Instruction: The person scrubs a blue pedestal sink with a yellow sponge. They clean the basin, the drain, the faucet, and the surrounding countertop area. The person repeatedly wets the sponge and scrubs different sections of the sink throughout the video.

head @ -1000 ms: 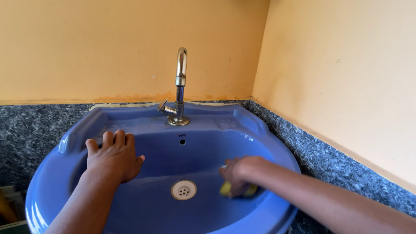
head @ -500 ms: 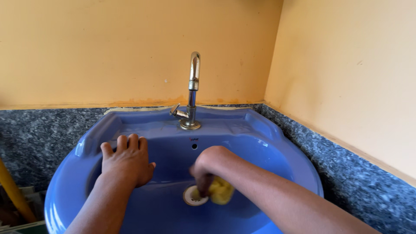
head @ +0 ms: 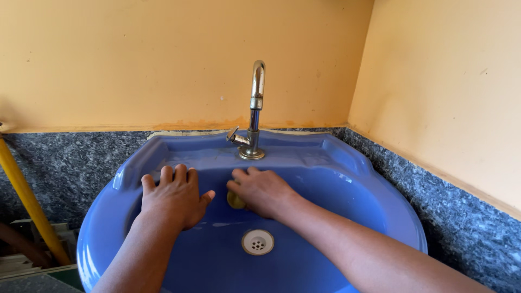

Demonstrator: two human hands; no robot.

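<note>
Against the far inner wall of the blue basin (head: 347, 179), just below the tap: right hand (head: 261, 190), fingers curled and pressed together over a yellow sponge (head: 235, 201), only a small rounded edge of it peeking out at the left of the palm. Sponge pushed flat against the sloping blue wall, well up from the bottom. Just left of it, left hand (head: 175, 196) laid palm down on the near-left slope of the bowl, fingers slightly spread and reaching to the inner ledge, thumb stretched right, close beside the sponge. Down in the bottom, nearer than both hands: white round drain (head: 258, 242) with small holes, uncovered. On the far ledge, upright chrome tap (head: 253, 111) with curved spout and small side lever. Around the basin, speckled grey stone counter (head: 450, 206); behind, orange walls (head: 163, 59). At far left, slanted yellow pole (head: 24, 195).
</note>
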